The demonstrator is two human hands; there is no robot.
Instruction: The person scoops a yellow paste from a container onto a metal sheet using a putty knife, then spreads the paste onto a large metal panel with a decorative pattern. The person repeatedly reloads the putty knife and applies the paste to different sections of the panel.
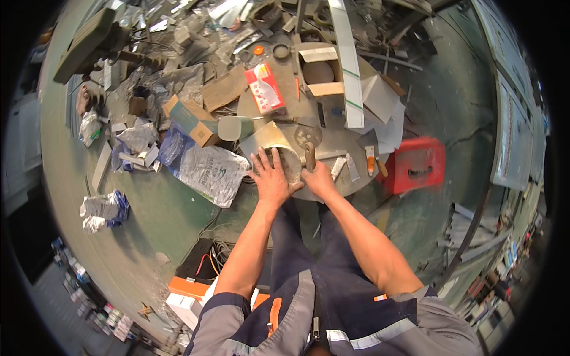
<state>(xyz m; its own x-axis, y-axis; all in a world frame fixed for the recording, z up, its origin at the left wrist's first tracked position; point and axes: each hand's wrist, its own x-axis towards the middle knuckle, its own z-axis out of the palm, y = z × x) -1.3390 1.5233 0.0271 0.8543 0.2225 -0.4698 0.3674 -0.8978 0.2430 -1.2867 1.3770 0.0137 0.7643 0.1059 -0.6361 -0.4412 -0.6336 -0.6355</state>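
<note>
My left hand (272, 178) lies with its fingers spread on a curved, brassy metal piece (290, 161) at the table's near edge. The thumb points toward my right hand. Beneath and behind that piece is a tan square sheet (267, 135), partly hidden. My right hand (319, 180) is closed round the handle of a tool with a flat round head (308, 135); its exact kind is unclear. The head is over the table, just right of the curved piece. Beside my right hand lie a white tube (352, 168) and an orange tube (370, 160).
A red case (415, 166) stands right of the round table (338, 145). On the table are a red-and-white box (265, 88) and an open carton (320, 71). Scrap metal (184, 41) heaps up at the back; a plastic bag (211, 172) hangs near my left hand.
</note>
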